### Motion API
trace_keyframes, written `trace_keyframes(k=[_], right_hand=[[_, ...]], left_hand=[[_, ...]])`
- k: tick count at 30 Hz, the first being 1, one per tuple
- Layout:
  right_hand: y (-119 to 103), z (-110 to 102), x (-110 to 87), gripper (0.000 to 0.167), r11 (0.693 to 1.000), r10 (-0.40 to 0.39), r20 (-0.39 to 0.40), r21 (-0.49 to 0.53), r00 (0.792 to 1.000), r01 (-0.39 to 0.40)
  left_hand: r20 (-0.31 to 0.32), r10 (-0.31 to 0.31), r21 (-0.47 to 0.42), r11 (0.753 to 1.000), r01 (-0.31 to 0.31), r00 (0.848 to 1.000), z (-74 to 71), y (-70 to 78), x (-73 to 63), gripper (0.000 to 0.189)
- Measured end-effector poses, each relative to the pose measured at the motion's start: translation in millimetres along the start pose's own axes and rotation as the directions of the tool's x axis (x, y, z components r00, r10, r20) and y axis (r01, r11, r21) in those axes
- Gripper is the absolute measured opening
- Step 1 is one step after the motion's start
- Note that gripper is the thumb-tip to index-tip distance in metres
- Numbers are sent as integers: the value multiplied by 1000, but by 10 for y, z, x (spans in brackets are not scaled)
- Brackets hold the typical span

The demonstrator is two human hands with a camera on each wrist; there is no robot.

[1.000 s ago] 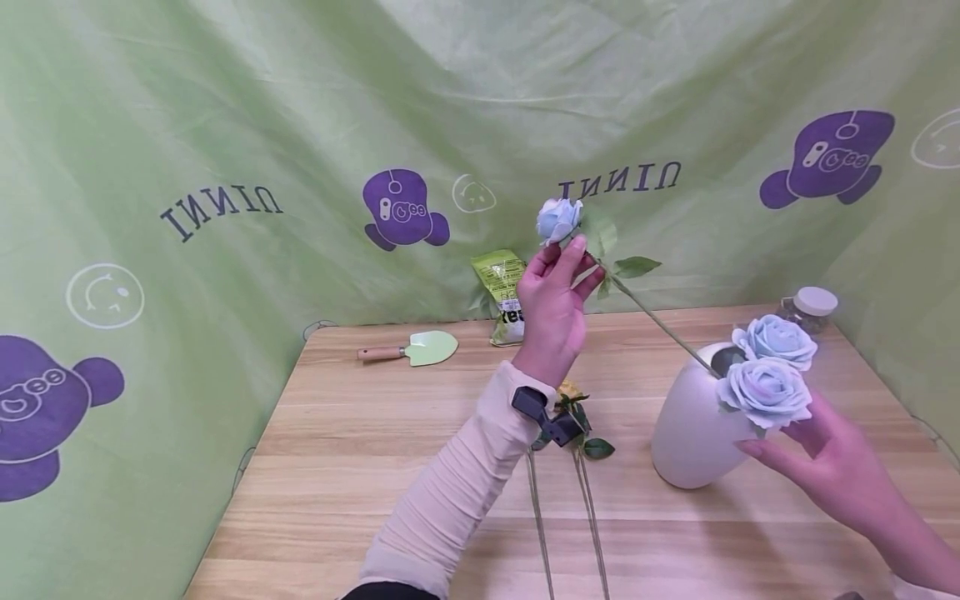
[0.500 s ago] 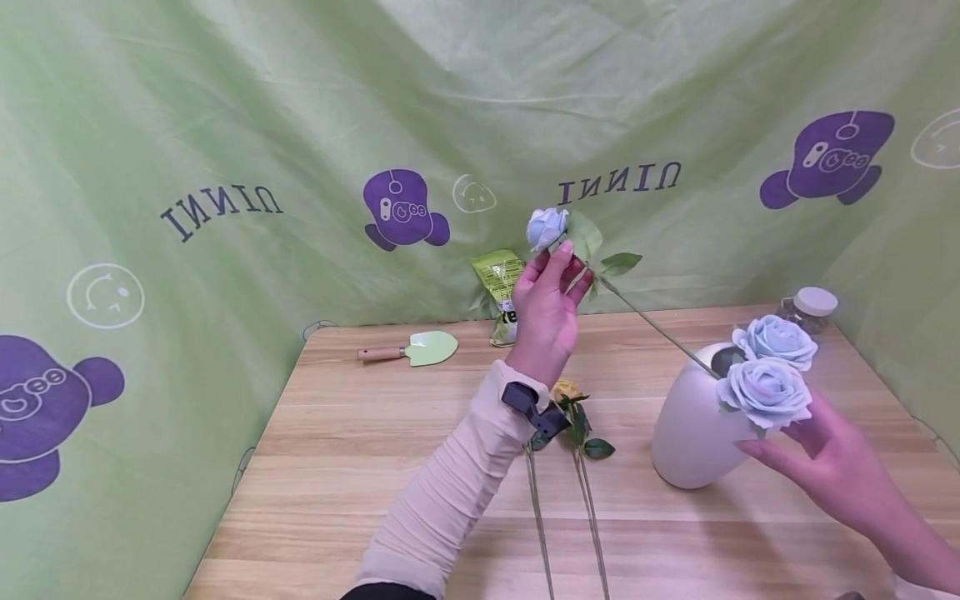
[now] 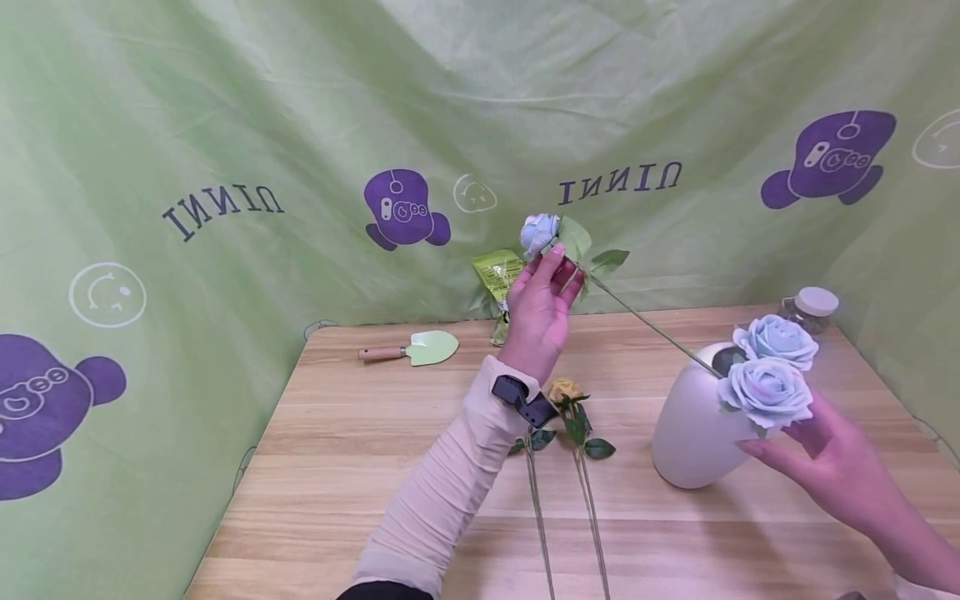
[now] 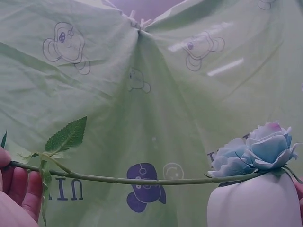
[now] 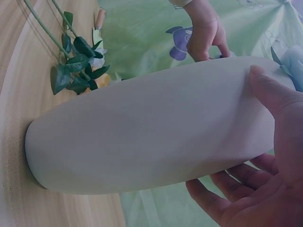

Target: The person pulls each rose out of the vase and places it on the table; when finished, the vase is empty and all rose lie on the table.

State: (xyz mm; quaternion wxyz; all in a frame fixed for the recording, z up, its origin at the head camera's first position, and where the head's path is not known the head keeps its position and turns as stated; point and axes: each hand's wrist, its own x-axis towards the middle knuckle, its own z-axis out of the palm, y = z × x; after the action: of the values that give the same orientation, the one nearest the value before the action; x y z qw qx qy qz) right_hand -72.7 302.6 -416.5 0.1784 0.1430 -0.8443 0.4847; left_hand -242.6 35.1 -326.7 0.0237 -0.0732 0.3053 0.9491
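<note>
In the head view my left hand (image 3: 536,321) pinches a blue artificial rose (image 3: 538,233) just below its bloom. Its green stem (image 4: 142,181) slants down to the mouth of a white vase (image 3: 690,437). Two more blue roses, a nearer rose (image 3: 767,393) and a farther rose (image 3: 776,342), lean out over the vase's right side. My right hand (image 3: 851,475) grips the vase near its top. In the right wrist view, the thumb lies on one side of the vase wall (image 5: 142,132) and the fingers curl along the other. The vase's base rests on the table.
Yellow roses (image 3: 564,390) with long stems lie mid-table, below my left forearm. Toward the back are a small trowel (image 3: 431,348), a green packet (image 3: 498,271) partly behind my left hand, and a white-lidded jar (image 3: 815,302). A green printed cloth (image 3: 300,125) hangs behind.
My left hand has moved left and slightly down with the rose's bloom, and the stem now slants lower. More of the yellow roses shows. The right hand and vase have stayed put.
</note>
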Motion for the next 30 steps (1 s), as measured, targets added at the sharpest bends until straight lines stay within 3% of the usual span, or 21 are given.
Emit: trace_keyframes(k=[11,30], right_hand=[[13,-1,-4,89,1000,6,6,9,1000,-6],[20,15,6,87,1000,-9,13,15,1000,9]], left_hand=[[-14,-20,1,1000,20,1000,-102,9,53,11],[-56,-2,-49,999,0,998,-190,97,91,10]])
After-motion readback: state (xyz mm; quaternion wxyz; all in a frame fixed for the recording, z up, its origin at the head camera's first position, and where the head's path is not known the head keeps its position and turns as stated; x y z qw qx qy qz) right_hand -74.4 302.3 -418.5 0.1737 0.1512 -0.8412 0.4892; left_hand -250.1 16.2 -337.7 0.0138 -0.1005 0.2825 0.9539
